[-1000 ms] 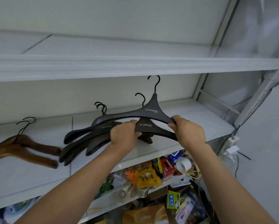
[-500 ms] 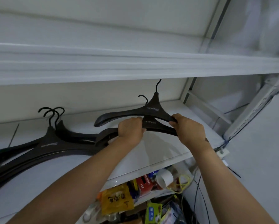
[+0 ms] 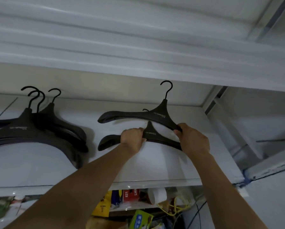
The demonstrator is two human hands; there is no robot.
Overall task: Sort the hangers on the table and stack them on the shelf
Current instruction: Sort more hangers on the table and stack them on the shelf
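The left hand (image 3: pixel 132 138) gripped the lower black hanger (image 3: pixel 161 140) beside its neck. The right hand (image 3: pixel 193 140) clasped the right-hand ends of it and the upper black hanger (image 3: pixel 138 115). Since half a second earlier the pair had splayed apart, centre-right of the frame over the shelf (image 3: pixel 155 167) and clear of the hanger stack (image 3: pixel 44 129) at left. Set-down judged imminent.

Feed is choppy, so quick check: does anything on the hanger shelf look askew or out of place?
Nothing looks damaged. The rear hanger and front hanger, held by the left hand and right hand, are staggered rather than nested. The stack of black hangers at left is fanned, hooks apart.
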